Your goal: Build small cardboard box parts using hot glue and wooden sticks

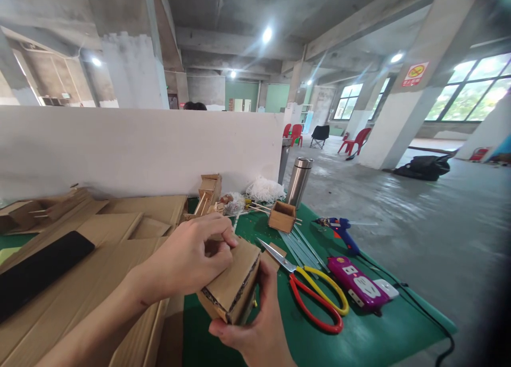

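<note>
A small cardboard box [231, 282] is held in front of me, its top panel facing up and a dark, ragged seam along one edge. From the right and below, my right hand [259, 314] grips it, with the thumb at the near corner and fingers on the far side. My left hand [207, 252] rests at the top panel, fingers curled and pinched together; whatever is between them is hidden. Just right of the box lie scissors [307, 287] with one red and one yellow handle, blades apart.
Flattened cardboard [123, 250] and a black flat object [43, 268] cover the left. To the right are a purple power strip [359, 284], a blue glue gun [341, 231], clear glue sticks [303, 247], an open cardboard box [282, 218] and a steel flask [299, 183]. A white partition [139, 151] stands behind.
</note>
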